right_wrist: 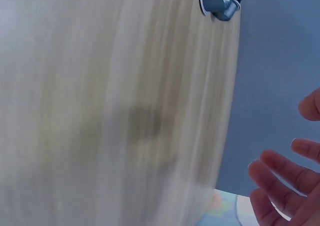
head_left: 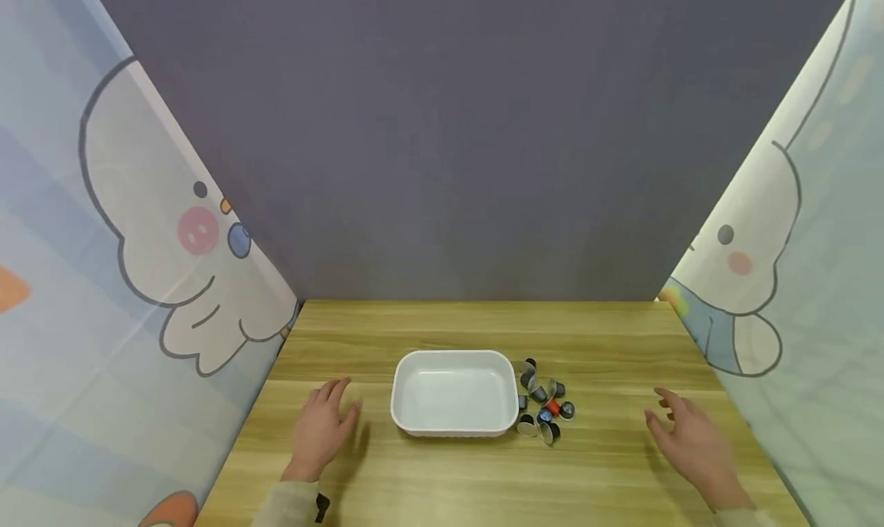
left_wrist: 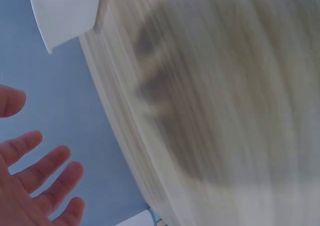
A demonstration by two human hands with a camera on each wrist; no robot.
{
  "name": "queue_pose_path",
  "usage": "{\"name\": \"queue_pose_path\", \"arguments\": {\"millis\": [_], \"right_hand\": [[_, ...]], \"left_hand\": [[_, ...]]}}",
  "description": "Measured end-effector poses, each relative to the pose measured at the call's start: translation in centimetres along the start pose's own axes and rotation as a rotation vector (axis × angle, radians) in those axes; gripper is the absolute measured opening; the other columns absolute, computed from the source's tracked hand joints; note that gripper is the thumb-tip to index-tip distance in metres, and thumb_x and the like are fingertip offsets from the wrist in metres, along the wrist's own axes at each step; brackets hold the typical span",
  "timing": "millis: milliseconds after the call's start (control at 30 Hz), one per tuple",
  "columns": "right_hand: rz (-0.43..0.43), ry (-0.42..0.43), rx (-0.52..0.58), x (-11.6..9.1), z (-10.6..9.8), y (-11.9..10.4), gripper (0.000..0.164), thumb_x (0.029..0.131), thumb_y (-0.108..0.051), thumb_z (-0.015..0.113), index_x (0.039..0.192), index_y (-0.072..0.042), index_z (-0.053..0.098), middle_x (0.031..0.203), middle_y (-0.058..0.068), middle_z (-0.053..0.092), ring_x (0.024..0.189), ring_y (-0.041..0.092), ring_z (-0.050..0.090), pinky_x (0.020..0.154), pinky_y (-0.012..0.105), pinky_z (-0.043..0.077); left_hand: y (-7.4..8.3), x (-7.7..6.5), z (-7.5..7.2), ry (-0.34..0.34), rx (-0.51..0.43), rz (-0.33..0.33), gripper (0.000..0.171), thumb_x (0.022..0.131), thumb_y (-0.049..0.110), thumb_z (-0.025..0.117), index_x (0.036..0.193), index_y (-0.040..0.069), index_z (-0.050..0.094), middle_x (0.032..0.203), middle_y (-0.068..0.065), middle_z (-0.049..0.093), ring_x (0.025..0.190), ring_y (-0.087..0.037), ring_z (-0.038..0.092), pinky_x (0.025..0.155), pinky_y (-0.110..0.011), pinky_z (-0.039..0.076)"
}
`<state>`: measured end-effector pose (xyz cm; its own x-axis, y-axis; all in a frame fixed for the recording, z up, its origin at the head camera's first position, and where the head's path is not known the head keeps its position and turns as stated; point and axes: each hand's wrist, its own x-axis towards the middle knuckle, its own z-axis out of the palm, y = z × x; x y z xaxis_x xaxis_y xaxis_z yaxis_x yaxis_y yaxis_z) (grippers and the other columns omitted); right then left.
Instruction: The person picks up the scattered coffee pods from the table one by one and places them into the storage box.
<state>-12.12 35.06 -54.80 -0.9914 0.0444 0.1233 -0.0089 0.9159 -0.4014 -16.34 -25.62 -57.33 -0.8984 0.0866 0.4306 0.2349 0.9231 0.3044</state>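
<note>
A white rectangular dish [head_left: 454, 433] with rounded corners stands on the wooden table, its inside bare. Against its right side lies a loose cluster of coffee capsules [head_left: 538, 393], mostly dark, with a red one [head_left: 552, 407] and a blue one [head_left: 544, 416] among them. To the left of the dish hovers my left hand [head_left: 321, 433], fingers spread and relaxed, holding nothing. My right hand [head_left: 693, 444] is out to the right of the capsules, its fingers loosely bent around nothing. The left wrist view catches a corner of the dish [left_wrist: 67, 15]; the right wrist view shows some capsules [right_wrist: 218, 2].
A wood-grain table [head_left: 442, 477] carries everything. Behind it rises a plain dark grey panel [head_left: 442, 143]. Cartoon-printed curtains hang along the left side [head_left: 62, 404] and the right side [head_left: 842, 343]. A dark band [head_left: 321, 505] sits at my left wrist.
</note>
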Motion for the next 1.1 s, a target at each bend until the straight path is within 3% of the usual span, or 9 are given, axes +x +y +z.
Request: {"name": "queue_pose_path", "arguments": {"millis": [133, 233, 333, 500, 667, 833, 1100], "right_hand": [[0.031, -0.064, 0.086, -0.5, 0.9, -0.4, 0.058, 0.101, -0.040, 0.054, 0.139, 0.004, 0.047, 0.113, 0.021, 0.064, 0.089, 0.032, 0.068, 0.061, 0.040, 0.052], [0.019, -0.041, 0.100, -0.9, 1.8, -0.8, 0.053, 0.100, -0.034, 0.056, 0.138, 0.003, 0.049, 0.109, 0.016, 0.067, 0.085, 0.027, 0.068, 0.059, 0.037, 0.051], [0.011, 0.001, 0.095, -1.4, 2.8, -0.7, 0.048, 0.099, -0.029, 0.057, 0.135, 0.003, 0.051, 0.105, 0.013, 0.068, 0.080, 0.023, 0.068, 0.057, 0.035, 0.050], [0.008, 0.058, 0.116, -1.9, 4.6, -0.6, 0.044, 0.096, -0.020, 0.061, 0.132, 0.004, 0.054, 0.101, 0.010, 0.069, 0.074, 0.016, 0.065, 0.056, 0.032, 0.048], [-0.016, 0.111, 0.141, -1.9, 5.8, -1.7, 0.043, 0.093, -0.017, 0.065, 0.129, 0.003, 0.056, 0.098, 0.010, 0.070, 0.072, 0.015, 0.063, 0.058, 0.034, 0.049], [-0.012, 0.140, 0.170, -1.8, 6.3, -3.0, 0.040, 0.091, -0.014, 0.067, 0.127, 0.002, 0.058, 0.095, 0.009, 0.070, 0.071, 0.013, 0.063, 0.059, 0.035, 0.049], [-0.011, 0.122, 0.171, -1.9, 6.9, -3.7, 0.039, 0.092, -0.013, 0.065, 0.127, 0.002, 0.058, 0.094, 0.007, 0.070, 0.070, 0.011, 0.062, 0.059, 0.032, 0.049]], "left_hand": [[0.6, -0.4, 0.7, 0.010, -0.016, -0.007, 0.047, 0.088, 0.024, 0.074, 0.129, 0.004, 0.064, 0.111, -0.015, 0.069, 0.084, -0.031, 0.065, 0.070, -0.049, 0.053], [1.2, -0.5, 1.2, -0.010, -0.036, -0.027, 0.047, 0.088, 0.023, 0.074, 0.130, 0.004, 0.064, 0.101, -0.009, 0.071, 0.063, -0.014, 0.057, 0.055, -0.035, 0.048], [2.0, -0.5, 1.8, -0.069, -0.065, -0.075, 0.048, 0.090, 0.024, 0.072, 0.133, 0.005, 0.061, 0.099, -0.006, 0.071, 0.059, -0.007, 0.047, 0.051, -0.028, 0.041], [3.4, -0.6, 2.6, -0.117, -0.123, -0.128, 0.048, 0.093, 0.023, 0.068, 0.137, 0.005, 0.057, 0.098, -0.003, 0.070, 0.065, -0.009, 0.053, 0.052, -0.030, 0.042], [4.9, -0.8, 3.5, -0.076, -0.135, -0.130, 0.048, 0.095, 0.025, 0.065, 0.137, 0.003, 0.056, 0.096, -0.003, 0.070, 0.066, -0.012, 0.056, 0.052, -0.031, 0.043], [5.8, -1.1, 4.4, -0.036, -0.110, -0.144, 0.055, 0.096, 0.034, 0.062, 0.141, 0.004, 0.052, 0.102, -0.006, 0.070, 0.076, -0.022, 0.065, 0.055, -0.036, 0.048], [7.2, -1.3, 4.8, -0.094, -0.037, -0.170, 0.070, 0.094, 0.047, 0.061, 0.145, 0.002, 0.046, 0.090, -0.007, 0.068, 0.067, -0.024, 0.062, 0.055, -0.040, 0.047]]}}
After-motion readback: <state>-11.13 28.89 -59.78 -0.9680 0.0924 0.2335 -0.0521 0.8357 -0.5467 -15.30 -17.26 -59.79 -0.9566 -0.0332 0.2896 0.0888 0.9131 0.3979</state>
